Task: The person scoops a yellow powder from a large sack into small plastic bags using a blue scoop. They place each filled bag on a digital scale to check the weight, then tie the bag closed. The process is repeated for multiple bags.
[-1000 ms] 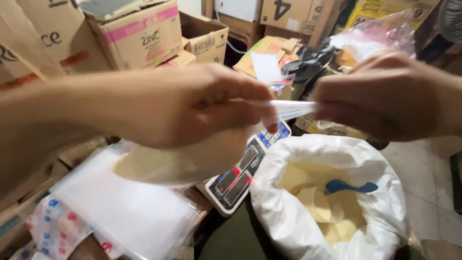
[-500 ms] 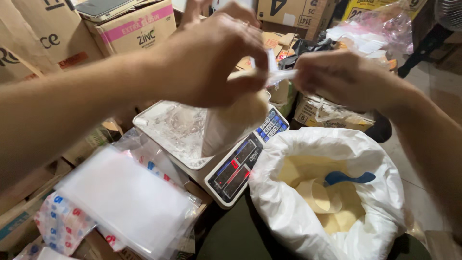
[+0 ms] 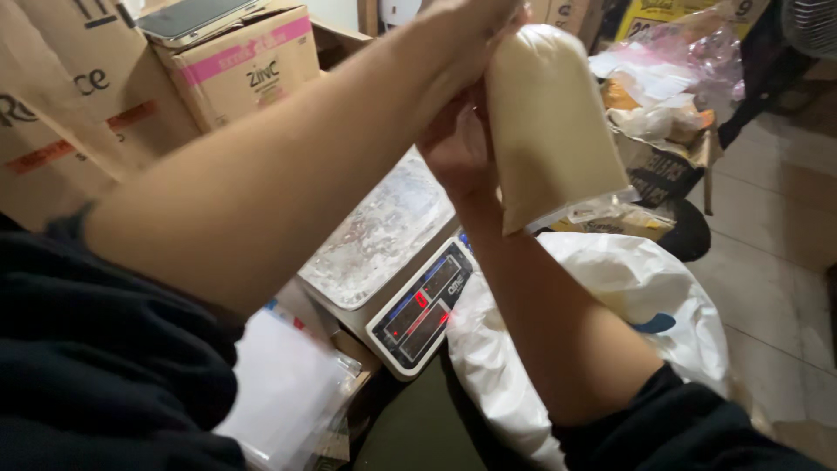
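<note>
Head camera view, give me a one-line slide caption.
Both hands, left hand and right hand, lift a powder-filled clear bag above a digital scale.

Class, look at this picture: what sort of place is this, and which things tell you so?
Probably a small stockroom or packing area: stacked cardboard boxes, a digital scale, and a large white sack.

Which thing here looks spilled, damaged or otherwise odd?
The scale's pan is dusted with pale powder residue. The filled bag held up by the left hand and right hand looks intact.
</note>
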